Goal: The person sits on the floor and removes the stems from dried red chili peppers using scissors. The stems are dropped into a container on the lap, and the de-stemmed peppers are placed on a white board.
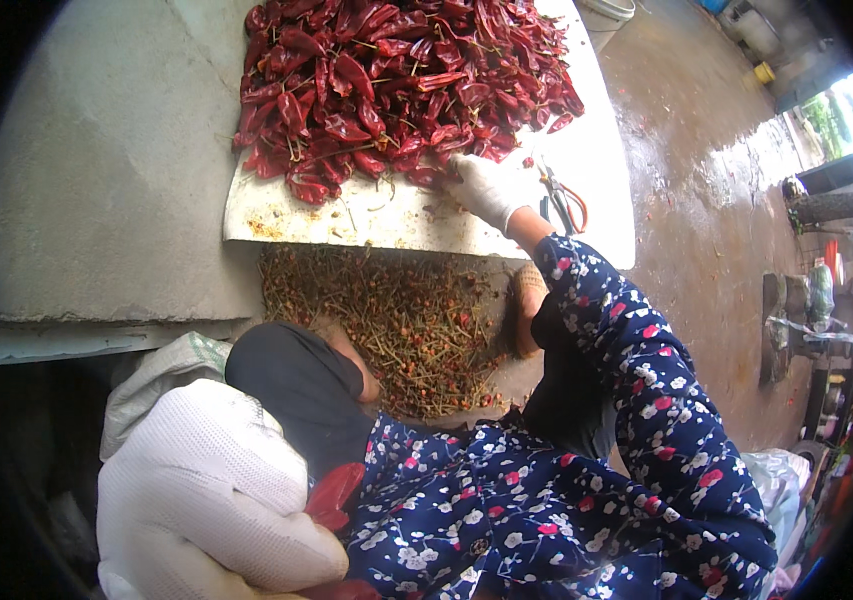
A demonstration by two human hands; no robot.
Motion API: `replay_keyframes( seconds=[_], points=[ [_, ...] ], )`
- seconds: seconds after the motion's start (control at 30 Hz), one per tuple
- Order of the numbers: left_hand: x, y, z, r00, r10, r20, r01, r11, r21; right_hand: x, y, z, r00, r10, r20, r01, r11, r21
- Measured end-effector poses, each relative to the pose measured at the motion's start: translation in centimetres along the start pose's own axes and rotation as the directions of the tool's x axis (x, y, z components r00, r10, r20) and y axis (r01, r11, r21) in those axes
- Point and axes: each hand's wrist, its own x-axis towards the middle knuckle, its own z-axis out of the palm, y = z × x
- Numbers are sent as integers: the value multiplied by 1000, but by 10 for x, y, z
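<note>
A large heap of dried red chili peppers (396, 82) lies on a white board (434, 225). My right hand (490, 187), in a white glove, is at the heap's near edge, its fingertips touching a chili; whether they grip it is unclear. Just right of that wrist, pliers with orange and black handles (565, 201) rest on the board. Close to the camera at the lower left, my left hand (208, 487), in a white knit glove, is closed around red chilies (335, 495) that stick out past its fingers.
Cut chili stems (404, 330) cover the ground between my feet, below the board's near edge. A concrete ledge (111, 172) runs along the left, with a woven sack (171, 375) beneath it. At the top right stands a white bucket (606, 15) on wet floor.
</note>
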Motion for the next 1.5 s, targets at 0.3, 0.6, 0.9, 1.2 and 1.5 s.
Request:
replay_keyframes(
  seconds=[0.3, 0.6, 0.9, 1.2, 1.5],
  points=[
    [24, -6, 3, 994, -108, -5, 108, 994, -30, 4, 6, 12, 993, 12, 114, -6, 999, -46],
    [29, -23, -49, 908, -418, 21, 417, 898, -140, 13, 6, 8, 967, 131, 216, -163, 978, 134],
    [-102, -141, -60, 162, -800, -577, 938, 307, -163, -13, -40, -44, 964, -14, 264, -216, 535, 817],
    [-117, -179, -36, 148, -808, -570, 954, 268, -131, -27, -74, -55, 979, -8, 202, -161, 576, 801],
    [-110, -189, -20, 525, -586, -618, 630, -221, 744, -44, -97, -68, 993, -26, -114, 93, 772, 629]
  ],
)
